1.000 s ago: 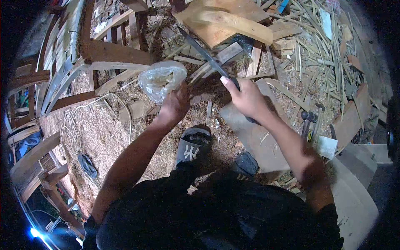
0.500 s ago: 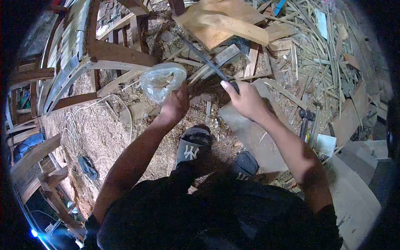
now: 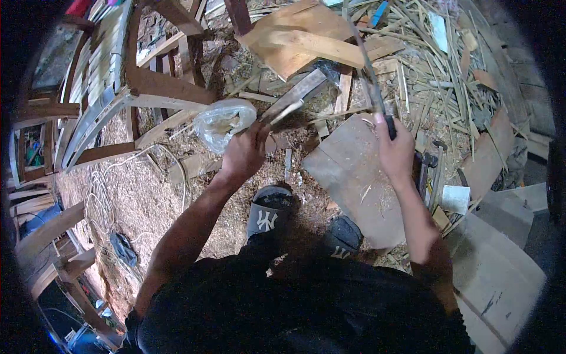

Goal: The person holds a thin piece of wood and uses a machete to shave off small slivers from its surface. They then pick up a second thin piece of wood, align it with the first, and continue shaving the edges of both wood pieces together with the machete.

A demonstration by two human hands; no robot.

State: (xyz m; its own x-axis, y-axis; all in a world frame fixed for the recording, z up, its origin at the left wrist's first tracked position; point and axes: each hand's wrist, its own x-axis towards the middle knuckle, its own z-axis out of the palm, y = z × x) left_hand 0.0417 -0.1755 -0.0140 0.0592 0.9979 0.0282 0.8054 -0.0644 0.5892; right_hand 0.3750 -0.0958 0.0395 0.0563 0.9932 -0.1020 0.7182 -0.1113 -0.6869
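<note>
My left hand (image 3: 244, 150) is closed, with a slim pale wooden stick (image 3: 288, 111) sticking out of it up and to the right. Right beside its knuckles is a clear plastic bag (image 3: 221, 121) with something light brown inside; the hand overlaps the bag's lower edge. My right hand (image 3: 395, 150) grips the black handle of a long, thin-bladed knife (image 3: 370, 71). The blade points up and away, slightly blurred, over a flat board (image 3: 354, 171) and scattered wood strips. The two hands are well apart.
A wooden chair-like frame (image 3: 171, 85) stands at the upper left. Plywood (image 3: 295, 35) and a heap of thin strips (image 3: 436, 94) lie ahead. A hammer (image 3: 425, 168) rests at the right. Cord (image 3: 100, 203) lies on the sawdust floor near my sandalled feet (image 3: 268, 215).
My right hand has swung the knife to the right, turning its blade from pointing up-left to nearly straight ahead. The pale stick now shows clearly at my left hand, which has barely moved.
</note>
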